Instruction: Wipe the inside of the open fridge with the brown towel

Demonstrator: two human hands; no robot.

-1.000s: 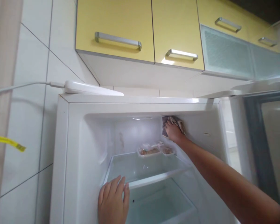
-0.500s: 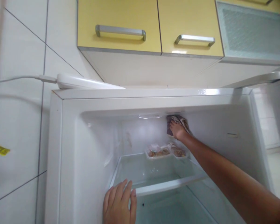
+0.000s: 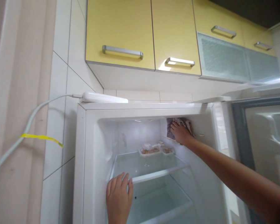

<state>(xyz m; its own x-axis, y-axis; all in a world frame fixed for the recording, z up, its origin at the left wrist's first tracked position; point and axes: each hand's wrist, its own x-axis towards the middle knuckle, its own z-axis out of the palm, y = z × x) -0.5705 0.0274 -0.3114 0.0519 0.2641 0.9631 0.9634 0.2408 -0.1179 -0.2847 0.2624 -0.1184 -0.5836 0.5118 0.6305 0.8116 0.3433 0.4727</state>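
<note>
High inside an open fridge [image 3: 90, 161], my right hand [image 3: 180, 133] presses a dark patterned cloth [image 3: 170, 132] against the upper right inner wall. Its fingers lie over the cloth and grip it. At the left, my left hand [image 3: 119, 194] rests by the front left corner of the upper glass shelf [image 3: 154, 176]. Its fingers stretch upward with nothing in them; whether they bear on the shelf's edge or the side wall, I cannot tell. Two clear food packs [image 3: 149, 151] sit at the back of that shelf, below the cloth.
A lower shelf [image 3: 165, 214] lies beneath. The fridge door [image 3: 266, 140] stands open at the right. On top of the fridge lies a white device [image 3: 104, 97] with a cable [image 3: 35, 112] running left. Yellow cupboards [image 3: 121, 28] hang above.
The view has tilted up and turned right, showing more of the door and cupboards. My right hand has slid the cloth from near the back corner along the right wall. My left hand stays by the shelf.
</note>
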